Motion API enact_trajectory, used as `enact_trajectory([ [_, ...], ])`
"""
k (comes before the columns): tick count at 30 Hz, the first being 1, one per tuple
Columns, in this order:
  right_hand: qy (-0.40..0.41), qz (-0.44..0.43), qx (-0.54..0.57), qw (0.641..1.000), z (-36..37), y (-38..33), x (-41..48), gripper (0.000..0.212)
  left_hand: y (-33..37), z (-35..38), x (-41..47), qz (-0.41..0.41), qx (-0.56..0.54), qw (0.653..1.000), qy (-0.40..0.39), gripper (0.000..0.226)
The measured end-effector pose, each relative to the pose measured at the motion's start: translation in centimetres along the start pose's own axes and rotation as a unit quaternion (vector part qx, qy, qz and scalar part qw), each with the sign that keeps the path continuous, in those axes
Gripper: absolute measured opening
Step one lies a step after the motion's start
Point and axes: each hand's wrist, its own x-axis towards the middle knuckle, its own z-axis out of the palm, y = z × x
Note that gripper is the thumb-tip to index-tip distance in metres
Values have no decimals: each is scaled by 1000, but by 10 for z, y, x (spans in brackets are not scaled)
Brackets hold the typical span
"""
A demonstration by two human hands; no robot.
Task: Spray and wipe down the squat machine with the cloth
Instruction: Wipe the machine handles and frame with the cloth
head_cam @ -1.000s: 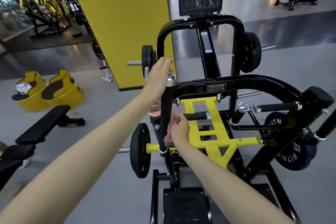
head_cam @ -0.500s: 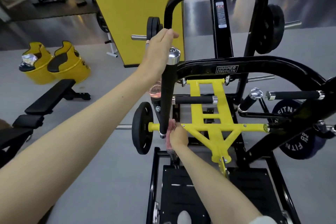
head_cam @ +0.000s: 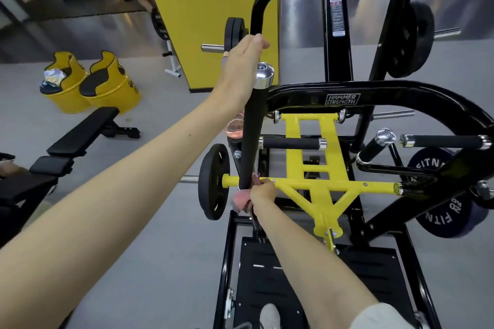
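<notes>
The black and yellow squat machine (head_cam: 342,99) fills the middle and right of the view. My left hand (head_cam: 242,72) is raised beside the top of the upright black handle (head_cam: 252,139) and holds a spray bottle (head_cam: 235,128) with pinkish liquid, mostly hidden behind hand and handle. My right hand (head_cam: 263,192) grips a pink cloth (head_cam: 242,200) wrapped around the base of that handle, just above the yellow crossbar (head_cam: 307,184).
A black footplate (head_cam: 267,288) lies below with a shoe tip on it. Weight plates (head_cam: 213,181) hang on both sides of the machine. A black bench (head_cam: 80,136) and two yellow bins (head_cam: 107,88) stand on the grey floor to the left, a yellow pillar (head_cam: 208,8) behind.
My right hand has slid the cloth down the upright handle from its middle to its base. My left hand has stayed near the handle's top. The view has tilted downward.
</notes>
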Motion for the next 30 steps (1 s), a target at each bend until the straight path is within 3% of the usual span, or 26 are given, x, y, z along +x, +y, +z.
enact_trajectory([
  [5, 4, 29, 31, 999, -8, -11, -15, 21, -2, 0, 0, 5, -1, 1000, -9, 31],
  [11, 4, -1, 45, 999, -25, -35, -33, 19, 1, 1, -2, -8, -11, 1000, -13, 28],
  [26, -29, -154, 187, 970, -67, -138, -100, 29, 13, -4, -10, -86, -37, 995, -22, 40],
  [30, -36, -198, 200, 959, -80, -160, -123, 21, 20, -4, -18, -104, -41, 994, -17, 51],
])
